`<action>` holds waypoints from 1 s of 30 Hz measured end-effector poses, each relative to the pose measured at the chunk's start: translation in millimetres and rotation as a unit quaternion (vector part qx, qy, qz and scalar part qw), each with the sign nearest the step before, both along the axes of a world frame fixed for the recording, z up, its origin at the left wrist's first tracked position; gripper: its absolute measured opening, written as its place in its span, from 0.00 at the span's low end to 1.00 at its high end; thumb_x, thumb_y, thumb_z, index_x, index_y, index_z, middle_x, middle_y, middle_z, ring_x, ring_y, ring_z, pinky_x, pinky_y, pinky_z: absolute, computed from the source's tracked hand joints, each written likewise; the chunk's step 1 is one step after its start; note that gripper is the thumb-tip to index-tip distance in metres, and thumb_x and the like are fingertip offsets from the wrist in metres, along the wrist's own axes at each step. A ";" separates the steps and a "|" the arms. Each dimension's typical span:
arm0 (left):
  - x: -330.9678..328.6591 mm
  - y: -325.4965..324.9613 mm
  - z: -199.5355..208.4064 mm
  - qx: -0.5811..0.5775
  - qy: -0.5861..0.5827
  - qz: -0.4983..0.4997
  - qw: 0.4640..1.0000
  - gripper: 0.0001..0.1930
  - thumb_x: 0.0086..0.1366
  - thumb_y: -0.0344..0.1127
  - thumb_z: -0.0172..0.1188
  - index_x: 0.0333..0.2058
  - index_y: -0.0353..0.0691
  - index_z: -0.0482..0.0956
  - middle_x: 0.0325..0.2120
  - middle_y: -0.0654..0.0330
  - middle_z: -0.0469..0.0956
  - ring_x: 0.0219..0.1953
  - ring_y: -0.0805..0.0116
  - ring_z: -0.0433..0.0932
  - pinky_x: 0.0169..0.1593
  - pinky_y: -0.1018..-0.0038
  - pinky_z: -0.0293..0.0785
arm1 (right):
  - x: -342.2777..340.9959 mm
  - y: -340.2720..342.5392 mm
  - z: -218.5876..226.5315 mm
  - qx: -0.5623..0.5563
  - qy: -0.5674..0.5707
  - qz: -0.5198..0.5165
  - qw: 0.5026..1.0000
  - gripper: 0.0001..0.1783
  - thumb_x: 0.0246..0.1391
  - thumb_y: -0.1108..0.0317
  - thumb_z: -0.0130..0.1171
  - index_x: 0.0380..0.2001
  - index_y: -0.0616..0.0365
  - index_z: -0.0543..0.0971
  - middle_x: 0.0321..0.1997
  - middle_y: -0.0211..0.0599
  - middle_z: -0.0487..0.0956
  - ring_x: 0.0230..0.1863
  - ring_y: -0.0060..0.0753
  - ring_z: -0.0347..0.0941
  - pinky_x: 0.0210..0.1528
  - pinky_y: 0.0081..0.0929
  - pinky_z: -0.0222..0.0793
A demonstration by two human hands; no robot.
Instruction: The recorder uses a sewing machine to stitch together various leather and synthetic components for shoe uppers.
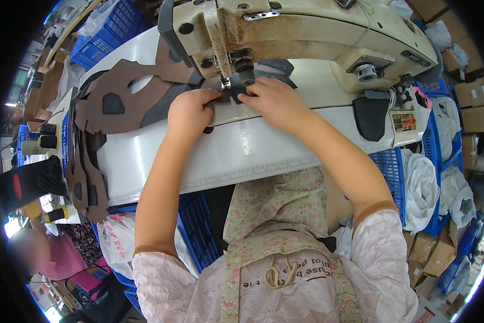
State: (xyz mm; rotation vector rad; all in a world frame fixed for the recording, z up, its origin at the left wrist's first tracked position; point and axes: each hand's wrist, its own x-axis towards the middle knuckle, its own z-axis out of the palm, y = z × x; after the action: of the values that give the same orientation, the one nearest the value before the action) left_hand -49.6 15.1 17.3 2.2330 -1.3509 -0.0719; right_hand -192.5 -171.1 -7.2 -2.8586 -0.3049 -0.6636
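Both my hands are at the presser foot [225, 83] of a beige sewing machine [301, 35]. My left hand [190, 110] is closed, fingers bent, on the edge of a brown, leather-like cut piece [104, 99] with dark grey backing, just left of the foot. My right hand [277, 102] is to the right of the foot, its fingertips pinched on a small dark piece [235, 96] under the needle. More brown pieces [83, 172] with dark patches hang over the table's left edge. The needle tip is too small to make out.
A ruler strip runs along the front edge of the white table [242, 142]. On its right lie a dark rounded piece [371, 117] and a small tray [404, 125]. Thread spools [48, 134] stand left. Blue crates [104, 37] surround the table; another person [64, 253] sits lower left.
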 end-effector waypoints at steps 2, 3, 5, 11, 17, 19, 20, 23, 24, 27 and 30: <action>4.1 -1.7 2.6 -0.011 0.039 0.021 0.999 0.19 0.47 0.24 0.53 0.39 0.40 0.85 0.37 0.54 0.83 0.39 0.54 0.80 0.46 0.66 0.75 | 2.6 -1.9 -0.9 -0.002 -0.015 0.011 1.000 0.12 0.51 0.68 0.56 0.39 0.52 0.82 0.35 0.32 0.75 0.44 0.36 0.72 0.43 0.33 0.73; 6.4 -2.4 4.2 -0.006 0.064 0.023 0.998 0.19 0.47 0.24 0.54 0.39 0.40 0.85 0.36 0.53 0.83 0.38 0.54 0.80 0.46 0.67 0.75 | 3.6 -3.6 -1.5 -0.007 -0.004 0.016 1.000 0.11 0.51 0.67 0.56 0.38 0.52 0.81 0.35 0.32 0.75 0.43 0.37 0.72 0.42 0.33 0.73; 12.6 -3.5 8.0 0.010 0.127 0.033 0.991 0.19 0.48 0.24 0.54 0.39 0.40 0.86 0.34 0.53 0.83 0.36 0.55 0.81 0.44 0.68 0.75 | 4.7 -7.1 -2.9 -0.013 0.019 0.028 0.999 0.10 0.52 0.67 0.57 0.37 0.53 0.81 0.33 0.32 0.75 0.42 0.37 0.72 0.42 0.33 0.73; 32.4 -8.8 13.8 0.050 0.236 0.050 0.969 0.18 0.47 0.25 0.57 0.38 0.39 0.86 0.29 0.54 0.84 0.29 0.64 0.81 0.38 0.71 0.76 | 5.8 -9.2 -7.7 0.017 -0.038 0.061 0.997 0.05 0.52 0.67 0.58 0.30 0.55 0.80 0.30 0.32 0.74 0.39 0.37 0.73 0.38 0.34 0.74; 35.5 -13.9 17.3 0.066 0.189 0.019 0.980 0.17 0.48 0.24 0.58 0.38 0.37 0.86 0.31 0.55 0.84 0.27 0.66 0.80 0.36 0.72 0.76 | 6.9 -7.2 -9.9 0.013 -0.069 0.053 0.996 0.05 0.53 0.67 0.61 0.28 0.55 0.81 0.31 0.32 0.77 0.37 0.36 0.74 0.35 0.33 0.74; 32.7 -13.8 18.2 0.083 0.205 0.036 0.975 0.18 0.47 0.21 0.56 0.39 0.35 0.85 0.36 0.55 0.84 0.37 0.66 0.82 0.45 0.74 0.74 | 8.0 -6.5 -10.3 0.008 -0.070 0.046 0.996 0.05 0.53 0.67 0.61 0.28 0.55 0.81 0.31 0.32 0.77 0.37 0.36 0.74 0.35 0.33 0.74; 31.5 -13.2 18.7 0.080 0.216 0.038 0.972 0.19 0.47 0.20 0.55 0.39 0.34 0.85 0.39 0.55 0.85 0.42 0.66 0.82 0.50 0.75 0.74 | 8.6 -6.0 -10.4 0.005 -0.071 0.043 0.997 0.05 0.52 0.66 0.61 0.28 0.55 0.81 0.31 0.32 0.76 0.37 0.36 0.74 0.35 0.33 0.74; 28.9 -10.7 17.3 0.050 0.218 0.024 0.974 0.20 0.46 0.19 0.53 0.39 0.34 0.85 0.42 0.54 0.84 0.47 0.64 0.81 0.54 0.75 0.72 | 10.9 -5.2 -10.5 -0.008 -0.073 0.034 0.997 0.05 0.52 0.66 0.61 0.28 0.55 0.81 0.31 0.32 0.77 0.37 0.36 0.74 0.36 0.33 0.75; 29.1 -10.3 16.6 0.048 0.202 0.014 0.978 0.21 0.46 0.18 0.52 0.39 0.34 0.85 0.42 0.54 0.84 0.48 0.64 0.81 0.54 0.75 0.71 | 11.6 -5.0 -10.6 -0.010 -0.072 0.033 0.997 0.05 0.52 0.66 0.61 0.29 0.55 0.81 0.31 0.32 0.77 0.37 0.36 0.74 0.36 0.34 0.75; 31.4 -10.7 13.8 0.052 0.170 -0.004 0.984 0.22 0.45 0.18 0.51 0.40 0.34 0.85 0.43 0.54 0.83 0.50 0.64 0.80 0.56 0.75 0.71 | 12.9 -4.7 -11.4 -0.014 -0.067 0.027 0.997 0.06 0.53 0.66 0.60 0.28 0.55 0.81 0.32 0.32 0.76 0.39 0.36 0.74 0.38 0.33 0.75; 32.9 -11.0 11.4 0.050 0.153 -0.011 0.987 0.23 0.45 0.17 0.50 0.40 0.34 0.84 0.43 0.54 0.83 0.50 0.64 0.80 0.56 0.74 0.71 | 14.8 -4.4 -12.7 -0.011 -0.070 0.028 0.997 0.08 0.53 0.66 0.58 0.26 0.57 0.81 0.33 0.33 0.75 0.42 0.37 0.72 0.40 0.32 0.74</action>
State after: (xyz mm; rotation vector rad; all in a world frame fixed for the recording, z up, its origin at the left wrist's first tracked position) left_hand -16.7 4.2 28.7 2.1782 -1.2268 -0.4791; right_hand -177.7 -175.5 -19.9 -2.8178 -0.4146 -0.8558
